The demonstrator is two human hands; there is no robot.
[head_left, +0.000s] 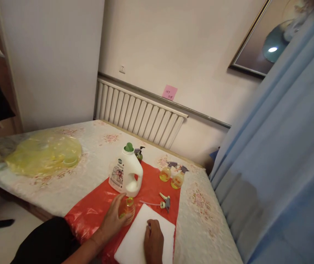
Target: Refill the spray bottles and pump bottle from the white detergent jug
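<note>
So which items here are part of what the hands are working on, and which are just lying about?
In use: small open bottle held by left hand; white pad under right hand; loose spray head; detergent jug.
Lying about: two spray bottles; yellow bag; radiator.

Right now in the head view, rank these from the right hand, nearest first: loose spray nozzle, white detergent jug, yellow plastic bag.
1. Loose spray nozzle: just above the right hand, on the red cloth.
2. White detergent jug: farther up and left.
3. Yellow plastic bag: far left on the table.
</note>
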